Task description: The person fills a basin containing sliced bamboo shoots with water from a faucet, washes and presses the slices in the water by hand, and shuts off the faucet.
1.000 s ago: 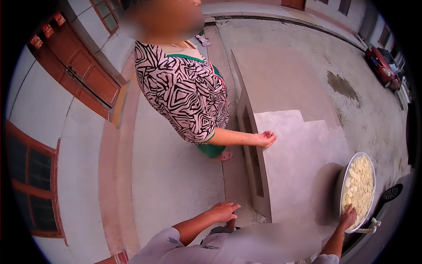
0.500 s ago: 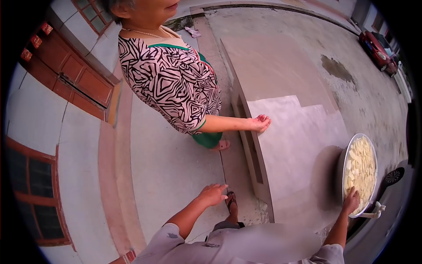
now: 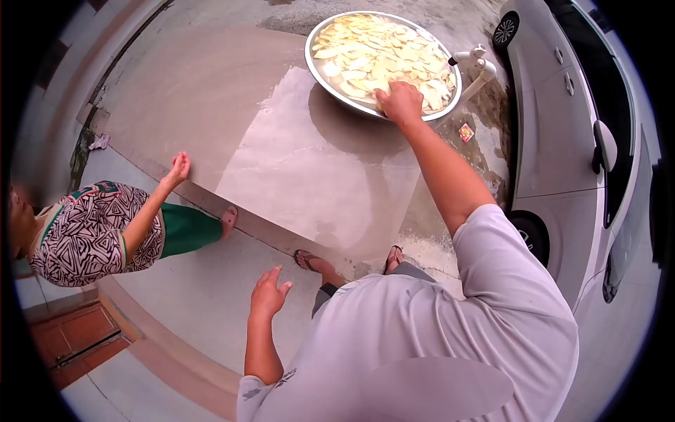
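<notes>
No text, label, brand or number is showing legibly; a small, square, red-and-yellow scrap lying on the stained concrete ground is displaying unreadable marks.

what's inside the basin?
Pale slices spread across the basin. The right hand reaches in at the near edge, hiding what's beneath it. The bottom is covered; depth can't be told.

The right arm stretches toward eleven o'clock, the right hand back-up, fingertips hidden — the left forearm points to twelve, the left hand relaxed, thumb apart.
</notes>
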The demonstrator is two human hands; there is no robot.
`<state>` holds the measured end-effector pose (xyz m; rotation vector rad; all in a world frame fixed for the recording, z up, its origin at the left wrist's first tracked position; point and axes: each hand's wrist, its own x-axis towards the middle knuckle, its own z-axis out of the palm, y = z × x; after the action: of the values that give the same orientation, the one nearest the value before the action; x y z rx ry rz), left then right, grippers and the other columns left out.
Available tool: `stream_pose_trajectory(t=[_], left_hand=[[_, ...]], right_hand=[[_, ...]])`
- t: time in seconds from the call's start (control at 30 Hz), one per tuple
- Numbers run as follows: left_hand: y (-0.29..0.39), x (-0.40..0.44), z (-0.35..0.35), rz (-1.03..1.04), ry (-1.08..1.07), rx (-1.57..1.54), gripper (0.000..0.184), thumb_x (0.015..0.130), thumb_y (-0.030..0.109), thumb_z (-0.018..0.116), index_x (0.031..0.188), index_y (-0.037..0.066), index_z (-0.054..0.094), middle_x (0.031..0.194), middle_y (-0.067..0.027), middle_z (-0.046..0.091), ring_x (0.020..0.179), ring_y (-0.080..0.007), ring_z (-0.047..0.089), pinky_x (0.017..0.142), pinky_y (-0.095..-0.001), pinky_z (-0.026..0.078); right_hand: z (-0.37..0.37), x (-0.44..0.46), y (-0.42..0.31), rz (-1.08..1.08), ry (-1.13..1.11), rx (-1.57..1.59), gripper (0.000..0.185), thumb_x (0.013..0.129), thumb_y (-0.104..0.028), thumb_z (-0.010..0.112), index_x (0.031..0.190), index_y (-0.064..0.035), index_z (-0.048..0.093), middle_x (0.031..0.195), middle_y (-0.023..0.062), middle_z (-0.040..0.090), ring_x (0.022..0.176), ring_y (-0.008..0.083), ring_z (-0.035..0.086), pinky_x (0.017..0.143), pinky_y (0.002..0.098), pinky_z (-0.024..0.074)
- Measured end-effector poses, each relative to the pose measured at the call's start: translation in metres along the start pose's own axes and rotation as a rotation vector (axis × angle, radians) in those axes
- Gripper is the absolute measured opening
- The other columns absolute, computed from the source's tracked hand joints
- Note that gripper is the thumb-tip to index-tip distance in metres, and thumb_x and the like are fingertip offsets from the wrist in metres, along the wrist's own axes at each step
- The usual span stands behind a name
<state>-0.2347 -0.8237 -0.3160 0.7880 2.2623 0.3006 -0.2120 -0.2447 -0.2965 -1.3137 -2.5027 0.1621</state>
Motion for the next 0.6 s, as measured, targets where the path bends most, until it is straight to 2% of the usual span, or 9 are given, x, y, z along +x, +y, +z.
stream_pose_trajectory(t=[0.03, 0.1, 0.2, 0.23, 0.3, 0.4, 0.43, 0.5, 0.6], left_hand=[[0.018, -0.009, 0.010, -0.010, -0.036, -0.004, 0.059, 0.093, 0.033, 0.074, 0.146, 0.012, 0.056, 0.140, -0.0207, 0.062, 0.131, -0.0398, 0.057, 0.108, -0.0472, 0.047], [0.050, -0.028, 0.032, -0.036, -0.059, -0.016, 0.059, 0.093, 0.033, 0.074, 0.145, 0.012, 0.057, 0.140, -0.0210, 0.062, 0.130, -0.0399, 0.057, 0.108, -0.0471, 0.048], [0.095, -0.057, 0.074, -0.123, -0.032, -0.024, 0.059, 0.093, 0.033, 0.074, 0.146, 0.012, 0.056, 0.139, -0.0214, 0.063, 0.129, -0.0402, 0.058, 0.107, -0.0469, 0.049], [0.107, -0.072, 0.090, -0.164, -0.019, -0.023, 0.059, 0.094, 0.033, 0.074, 0.146, 0.012, 0.056, 0.139, -0.0214, 0.063, 0.129, -0.0403, 0.059, 0.107, -0.0468, 0.049], [0.136, -0.099, 0.121, -0.205, -0.058, -0.044, 0.058, 0.094, 0.033, 0.074, 0.146, 0.013, 0.056, 0.137, -0.0216, 0.064, 0.127, -0.0410, 0.060, 0.105, -0.0472, 0.050], [0.169, -0.124, 0.169, -0.219, -0.121, -0.102, 0.056, 0.095, 0.032, 0.072, 0.145, 0.012, 0.057, 0.133, -0.0210, 0.066, 0.123, -0.0396, 0.063, 0.103, -0.0454, 0.051], [0.181, -0.130, 0.177, -0.238, -0.170, -0.161, 0.055, 0.096, 0.030, 0.071, 0.145, 0.012, 0.057, 0.134, -0.0208, 0.066, 0.123, -0.0386, 0.063, 0.103, -0.0446, 0.051], [0.183, -0.140, 0.200, -0.308, -0.131, -0.380, 0.051, 0.098, 0.027, 0.068, 0.146, 0.012, 0.057, 0.137, -0.0204, 0.065, 0.124, -0.0370, 0.064, 0.104, -0.0433, 0.051], [0.212, -0.142, 0.183, -0.312, -0.068, -0.355, 0.050, 0.099, 0.027, 0.067, 0.146, 0.013, 0.057, 0.138, -0.0207, 0.064, 0.126, -0.0383, 0.062, 0.105, -0.0442, 0.051]], right_hand=[[-0.013, 0.004, 0.007, -0.078, -0.154, -0.006, 0.050, 0.090, -0.050, 0.067, 0.112, -0.0063, 0.076, 0.120, 0.0162, 0.072, 0.119, 0.0346, 0.063, 0.103, 0.0482, 0.0454], [-0.034, -0.001, 0.032, -0.227, -0.064, 0.187, 0.042, 0.089, -0.042, 0.071, 0.110, -0.0071, 0.077, 0.115, 0.0171, 0.073, 0.113, 0.0354, 0.066, 0.099, 0.0492, 0.0484], [-0.055, 0.001, 0.091, -0.340, 0.104, 0.236, 0.033, 0.087, -0.034, 0.074, 0.108, -0.0074, 0.077, 0.111, 0.0171, 0.073, 0.109, 0.0352, 0.067, 0.096, 0.0500, 0.0500], [-0.062, 0.001, 0.107, -0.329, 0.099, 0.246, 0.027, 0.086, -0.029, 0.076, 0.101, -0.0076, 0.078, 0.106, 0.0169, 0.073, 0.106, 0.0350, 0.068, 0.090, 0.0509, 0.0521], [-0.068, 0.002, 0.136, -0.406, 0.082, 0.191, 0.024, 0.086, -0.030, 0.074, 0.094, -0.0071, 0.078, 0.103, 0.0172, 0.073, 0.102, 0.0351, 0.069, 0.086, 0.0496, 0.0544], [-0.058, 0.009, 0.154, -0.565, -0.002, 0.132, 0.020, 0.086, -0.025, 0.071, 0.088, -0.0064, 0.077, 0.099, 0.0174, 0.072, 0.099, 0.0355, 0.070, 0.082, 0.0487, 0.0561], [-0.054, 0.012, 0.155, -0.560, -0.037, 0.138, 0.019, 0.086, -0.023, 0.069, 0.088, -0.0060, 0.077, 0.099, 0.0174, 0.072, 0.097, 0.0357, 0.070, 0.082, 0.0486, 0.0564], [-0.044, 0.016, 0.151, -0.552, -0.111, 0.152, 0.018, 0.085, -0.019, 0.067, 0.089, -0.0054, 0.078, 0.098, 0.0175, 0.073, 0.095, 0.0362, 0.071, 0.081, 0.0485, 0.0571], [-0.055, 0.025, 0.143, -0.525, -0.266, 0.118, 0.017, 0.085, -0.016, 0.066, 0.090, -0.0052, 0.078, 0.098, 0.0177, 0.073, 0.092, 0.0369, 0.071, 0.080, 0.0481, 0.0574]])
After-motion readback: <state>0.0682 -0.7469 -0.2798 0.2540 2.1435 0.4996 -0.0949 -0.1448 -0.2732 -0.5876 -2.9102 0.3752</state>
